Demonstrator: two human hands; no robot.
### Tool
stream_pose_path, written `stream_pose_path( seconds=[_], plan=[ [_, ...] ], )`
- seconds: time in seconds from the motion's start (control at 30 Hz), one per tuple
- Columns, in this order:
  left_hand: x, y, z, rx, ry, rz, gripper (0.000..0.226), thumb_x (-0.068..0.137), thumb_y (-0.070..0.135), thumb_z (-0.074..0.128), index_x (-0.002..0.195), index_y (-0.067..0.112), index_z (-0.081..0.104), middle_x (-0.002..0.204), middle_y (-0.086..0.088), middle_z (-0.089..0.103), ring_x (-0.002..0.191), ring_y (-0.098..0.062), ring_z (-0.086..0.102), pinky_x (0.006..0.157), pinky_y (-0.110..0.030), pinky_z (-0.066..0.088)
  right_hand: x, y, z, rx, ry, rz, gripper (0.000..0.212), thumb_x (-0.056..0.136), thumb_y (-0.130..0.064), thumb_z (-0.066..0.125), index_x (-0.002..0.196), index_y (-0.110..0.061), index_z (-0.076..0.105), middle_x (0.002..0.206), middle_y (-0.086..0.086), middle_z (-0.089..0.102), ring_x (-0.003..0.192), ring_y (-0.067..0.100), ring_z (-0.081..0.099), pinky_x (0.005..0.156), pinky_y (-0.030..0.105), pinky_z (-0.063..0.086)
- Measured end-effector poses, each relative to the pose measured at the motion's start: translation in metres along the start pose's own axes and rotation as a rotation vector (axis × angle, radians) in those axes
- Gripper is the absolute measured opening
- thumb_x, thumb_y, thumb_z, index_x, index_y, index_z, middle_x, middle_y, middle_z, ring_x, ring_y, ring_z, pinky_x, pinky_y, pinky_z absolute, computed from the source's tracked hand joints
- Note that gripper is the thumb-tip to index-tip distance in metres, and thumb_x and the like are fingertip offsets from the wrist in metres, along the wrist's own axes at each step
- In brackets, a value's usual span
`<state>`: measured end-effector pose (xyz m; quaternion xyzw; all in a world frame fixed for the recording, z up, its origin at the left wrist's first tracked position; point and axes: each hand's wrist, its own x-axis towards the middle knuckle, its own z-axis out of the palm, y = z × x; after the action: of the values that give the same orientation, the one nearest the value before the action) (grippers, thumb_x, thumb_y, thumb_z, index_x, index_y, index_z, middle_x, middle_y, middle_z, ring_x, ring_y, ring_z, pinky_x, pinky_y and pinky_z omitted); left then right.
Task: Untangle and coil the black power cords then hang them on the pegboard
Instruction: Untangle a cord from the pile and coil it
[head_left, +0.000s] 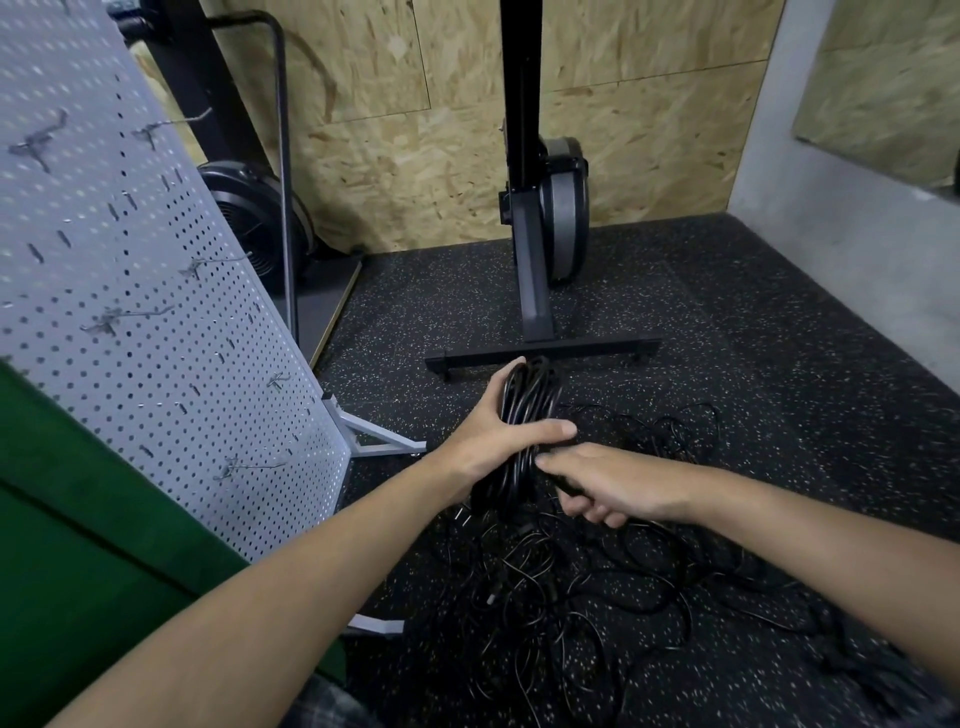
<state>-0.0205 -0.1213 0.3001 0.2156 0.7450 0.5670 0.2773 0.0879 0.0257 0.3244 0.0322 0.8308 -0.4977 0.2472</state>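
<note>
Head cam: left hand (485, 434) grip wraps the coil (524, 431) mid-loop (thumb across), right hand (605, 483) pinches its lower strands.

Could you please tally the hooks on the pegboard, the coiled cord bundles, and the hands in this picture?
Hooks on the pegboard: 6
Coiled cord bundles: 1, in the left hand
Hands: 2, counting the right hand
Total: 9
</note>
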Motion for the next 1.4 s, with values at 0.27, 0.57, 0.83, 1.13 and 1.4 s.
stream_pose_path(
  seconds=[0.27,0.57,0.83,1.13,1.4],
  plan=[
    [0.002,0.000,-0.004,-0.011,0.089,-0.026,0.065,0.078,0.017,0.075,0.136,0.029,0.048,0.085,0.007,0.062,0.079,-0.013,0.061,0.080,-0.030,0.048,0.005,0.004,0.010,-0.428,0.088,-0.121,0.006,0.105,-0.019,0.048,0.102,-0.017,0.053,0.097,0.001,0.074,0.076,0.020,0.067,0.071,0.038,0.055],
    [0.001,0.001,-0.024,-0.038,0.089,-0.061,0.049,0.091,0.002,0.063,0.127,0.033,0.051,0.087,-0.012,0.058,0.076,-0.021,0.059,0.070,-0.033,0.054,0.008,0.053,-0.022,-0.227,-0.403,0.346,0.017,0.109,-0.023,0.053,0.113,-0.018,0.068,0.109,0.004,0.079,0.117,0.013,0.069,0.098,0.030,0.050],
    [0.001,-0.001,-0.024,-0.025,0.036,-0.042,0.054,0.085,-0.005,0.062,0.123,0.031,0.052,0.092,-0.004,0.065,0.085,-0.021,0.059,0.084,-0.036,0.053,-0.016,0.070,-0.086,0.119,-0.215,0.269,0.024,0.097,-0.016,0.070,0.120,-0.008,0.073,0.125,0.010,0.075,0.123,0.018,0.067,0.115,0.038,0.044],
    [0.002,0.006,-0.028,-0.170,0.113,-0.030,0.055,0.063,0.009,0.064,0.116,0.025,0.056,0.092,-0.007,0.065,0.087,-0.026,0.059,0.086,-0.047,0.051,-0.014,0.086,-0.082,-0.160,-0.289,0.338,0.026,0.097,-0.042,0.068,0.107,-0.022,0.079,0.118,-0.002,0.077,0.113,0.001,0.066,0.101,0.030,0.047],
    [-0.006,0.000,-0.040,-0.115,-0.097,-0.125,0.056,0.064,0.010,0.069,0.118,0.018,0.056,0.098,-0.009,0.071,0.079,-0.022,0.067,0.074,-0.039,0.053,-0.010,0.050,-0.072,-0.096,-0.070,-0.031,0.022,0.098,-0.041,0.066,0.111,-0.033,0.082,0.071,-0.008,0.055,0.072,0.009,0.050,0.083,0.022,0.049]
  ],
)
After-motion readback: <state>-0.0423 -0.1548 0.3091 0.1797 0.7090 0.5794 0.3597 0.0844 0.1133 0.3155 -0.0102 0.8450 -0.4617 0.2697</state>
